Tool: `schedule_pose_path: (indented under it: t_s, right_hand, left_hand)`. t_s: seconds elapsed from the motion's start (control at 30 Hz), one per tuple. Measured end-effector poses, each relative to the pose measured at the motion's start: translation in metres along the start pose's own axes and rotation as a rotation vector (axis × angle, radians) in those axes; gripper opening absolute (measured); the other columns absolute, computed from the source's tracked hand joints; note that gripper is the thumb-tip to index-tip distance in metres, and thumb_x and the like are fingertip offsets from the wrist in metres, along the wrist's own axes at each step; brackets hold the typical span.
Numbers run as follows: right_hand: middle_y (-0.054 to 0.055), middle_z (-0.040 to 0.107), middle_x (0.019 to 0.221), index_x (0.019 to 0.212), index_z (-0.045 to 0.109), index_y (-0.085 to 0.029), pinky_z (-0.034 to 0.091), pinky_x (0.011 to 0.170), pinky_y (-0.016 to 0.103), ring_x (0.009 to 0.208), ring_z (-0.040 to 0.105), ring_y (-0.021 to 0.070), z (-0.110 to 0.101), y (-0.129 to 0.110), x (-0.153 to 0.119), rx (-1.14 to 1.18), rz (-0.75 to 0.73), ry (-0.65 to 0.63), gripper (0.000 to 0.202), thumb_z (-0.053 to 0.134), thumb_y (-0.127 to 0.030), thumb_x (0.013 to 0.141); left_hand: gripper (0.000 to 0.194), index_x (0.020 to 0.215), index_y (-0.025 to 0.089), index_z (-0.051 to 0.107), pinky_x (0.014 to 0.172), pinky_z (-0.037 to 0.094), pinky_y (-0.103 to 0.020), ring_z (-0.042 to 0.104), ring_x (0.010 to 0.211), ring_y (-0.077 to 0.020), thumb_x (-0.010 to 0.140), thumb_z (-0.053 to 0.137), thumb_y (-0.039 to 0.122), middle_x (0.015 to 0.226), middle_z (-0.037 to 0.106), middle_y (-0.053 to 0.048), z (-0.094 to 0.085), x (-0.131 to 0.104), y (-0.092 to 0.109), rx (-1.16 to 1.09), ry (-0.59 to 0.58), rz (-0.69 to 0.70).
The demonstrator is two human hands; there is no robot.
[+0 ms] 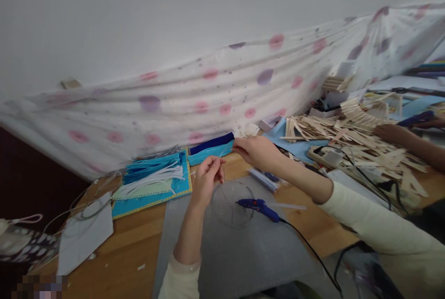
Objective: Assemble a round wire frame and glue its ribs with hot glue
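Grips: two, left hand (207, 178) and right hand (255, 150), both closed, fingertips pinching one thin pale wire strand (223, 153)
Strand: held up between them, near the far edge of one grey rectangular mat (253, 257)
Ring: one thin round wire hoop (232, 227) on the mat
Glue gun: one, blue plastic (259, 206), toward the mat's right edge
Fuzzy stems: four bundles, turquoise, white, dark-blue, light-blue (208, 154), along the bench's (132, 252) wall-side edge
Wooden sticks: uncountable pale heap (368, 143), bench's right end

- own hands: 2, left hand (206, 181), right hand (255, 151)
- wire ring (232, 227): 1
- glue gun (257, 205) on the mat (250, 252): 1
- mat: 1
- wooden sticks (314, 127): too many to count
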State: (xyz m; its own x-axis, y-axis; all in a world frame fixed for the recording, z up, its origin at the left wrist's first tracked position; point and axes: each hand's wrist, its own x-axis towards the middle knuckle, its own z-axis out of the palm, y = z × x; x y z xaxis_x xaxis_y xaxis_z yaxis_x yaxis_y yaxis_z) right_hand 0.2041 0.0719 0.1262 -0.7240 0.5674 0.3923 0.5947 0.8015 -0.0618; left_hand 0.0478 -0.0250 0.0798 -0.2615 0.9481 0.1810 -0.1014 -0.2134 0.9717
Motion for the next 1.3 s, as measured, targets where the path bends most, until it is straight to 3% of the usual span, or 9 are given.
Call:
schedule_pose_path:
  t_s: [0.17, 0.3, 0.43, 0.6, 0.77, 0.9, 1.07, 1.3]
  right_hand:
    - [0.001, 0.059, 0.059, 0.073, 0.057, -0.019, 0.023, 0.055, 0.026, 0.054, 0.048, 0.0128, -0.018, -0.016, -0.008, 0.176, 0.022, 0.012, 0.022, 0.051, -0.029, 0.092]
    - [-0.006, 0.047, 0.050, 0.067, 0.047, -0.020, 0.024, 0.052, 0.024, 0.048, 0.038, 0.0082, -0.028, -0.023, -0.013, 0.464, 0.021, 0.014, 0.022, 0.053, -0.026, 0.087]
    - [-0.009, 0.034, 0.049, 0.062, 0.040, -0.021, 0.024, 0.051, 0.024, 0.048, 0.031, 0.0071, -0.029, -0.024, -0.014, 0.596, -0.058, -0.009, 0.028, 0.052, -0.028, 0.086]
    - [-0.008, 0.029, 0.053, 0.059, 0.032, -0.021, 0.023, 0.053, 0.025, 0.051, 0.031, 0.0073, -0.029, -0.022, -0.015, 0.583, -0.206, -0.083, 0.035, 0.045, -0.029, 0.090]
    - [-0.008, 0.027, 0.054, 0.062, 0.033, -0.021, 0.023, 0.053, 0.026, 0.051, 0.030, 0.0073, -0.028, -0.022, -0.022, 0.587, -0.310, -0.071, 0.034, 0.043, -0.029, 0.094]
    - [-0.007, 0.032, 0.054, 0.064, 0.036, -0.021, 0.023, 0.054, 0.026, 0.051, 0.034, 0.0077, -0.025, -0.021, -0.029, 0.527, -0.321, -0.083, 0.033, 0.042, -0.031, 0.095]
    - [-0.003, 0.045, 0.058, 0.072, 0.050, -0.019, 0.021, 0.056, 0.027, 0.054, 0.039, 0.0102, -0.025, -0.009, -0.028, 0.248, -0.265, -0.049, 0.029, 0.044, -0.034, 0.096]
    - [0.001, 0.053, 0.058, 0.084, 0.059, -0.017, 0.015, 0.054, 0.027, 0.052, 0.040, 0.0129, -0.021, -0.008, -0.023, -0.097, -0.174, 0.032, 0.029, 0.042, -0.036, 0.099]
  left_hand:
    - [0.024, 0.098, 0.018, 0.064, 0.058, 0.042, -0.022, 0.061, 0.059, -0.0122, 0.098, 0.047, 0.034, 0.067, 0.066, 0.000, -0.010, -0.002, 0.001, 0.843, 0.217, 0.499]
    - [0.032, 0.094, 0.017, 0.065, 0.056, 0.038, -0.023, 0.067, 0.061, -0.0141, 0.102, 0.041, 0.036, 0.072, 0.073, -0.004, -0.014, -0.003, 0.005, 1.240, 0.314, 0.755]
    - [0.037, 0.084, 0.018, 0.064, 0.049, 0.029, -0.025, 0.061, 0.049, -0.0138, 0.103, 0.039, 0.039, 0.058, 0.068, -0.001, -0.011, -0.009, 0.009, 1.419, 0.359, 0.846]
    - [0.037, 0.076, 0.019, 0.059, 0.047, 0.023, -0.026, 0.060, 0.047, -0.0143, 0.103, 0.038, 0.033, 0.055, 0.067, -0.002, -0.008, -0.019, 0.017, 1.522, 0.275, 0.740]
    - [0.032, 0.079, 0.019, 0.060, 0.047, 0.022, -0.027, 0.060, 0.047, -0.0163, 0.101, 0.040, 0.032, 0.055, 0.066, -0.003, -0.011, -0.025, 0.024, 1.522, 0.220, 0.641]
    - [0.025, 0.080, 0.019, 0.059, 0.049, 0.027, -0.025, 0.065, 0.054, -0.0170, 0.098, 0.047, 0.031, 0.063, 0.072, -0.004, -0.016, -0.030, 0.026, 1.387, 0.166, 0.562]
    - [0.023, 0.075, 0.020, 0.054, 0.056, 0.039, -0.023, 0.067, 0.057, -0.0146, 0.096, 0.050, 0.030, 0.065, 0.073, -0.002, -0.015, -0.036, 0.030, 1.018, 0.044, 0.397]
    - [0.029, 0.076, 0.022, 0.047, 0.050, 0.046, -0.021, 0.057, 0.040, -0.0113, 0.095, 0.049, 0.045, 0.043, 0.055, 0.008, -0.005, -0.038, 0.025, 0.378, -0.121, 0.097]
